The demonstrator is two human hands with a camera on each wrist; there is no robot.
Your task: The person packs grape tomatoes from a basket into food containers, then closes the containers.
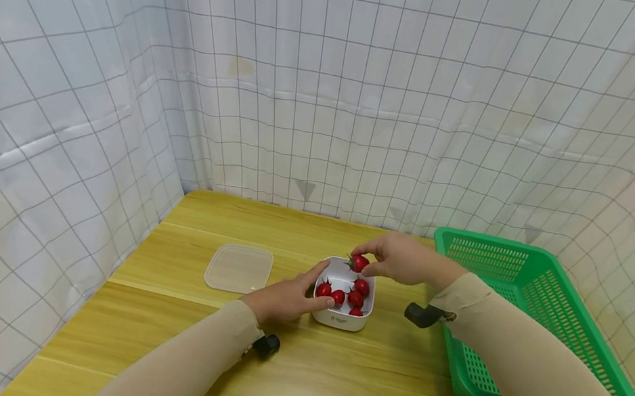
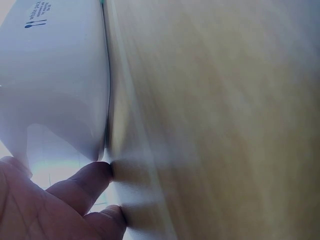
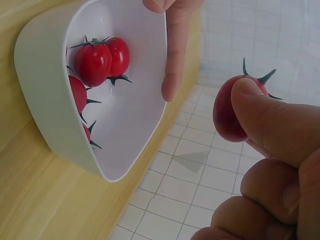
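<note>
In the head view, a white open box (image 1: 339,322) stands on the table with several red cherry tomatoes (image 1: 355,298) inside. My left hand (image 1: 287,297) rests against its left side, fingers along the wall and thumb over the near-left rim. The left wrist view shows lower fingers (image 2: 82,187) close to the tabletop beside the box wall (image 2: 55,75). Above the box's far right corner, my right hand (image 1: 407,259) pinches one cherry tomato (image 3: 227,112) between thumb and fingers. That tomato has a green calyx. In the right wrist view it hangs clear of the box (image 3: 42,65).
A translucent flat lid (image 1: 239,268) lies on the wooden table (image 1: 289,385) left of the box. On the right stands a green slatted basket (image 1: 457,373), partly hidden by my right forearm. A white gridded curtain (image 1: 333,91) surrounds the table at the back and sides.
</note>
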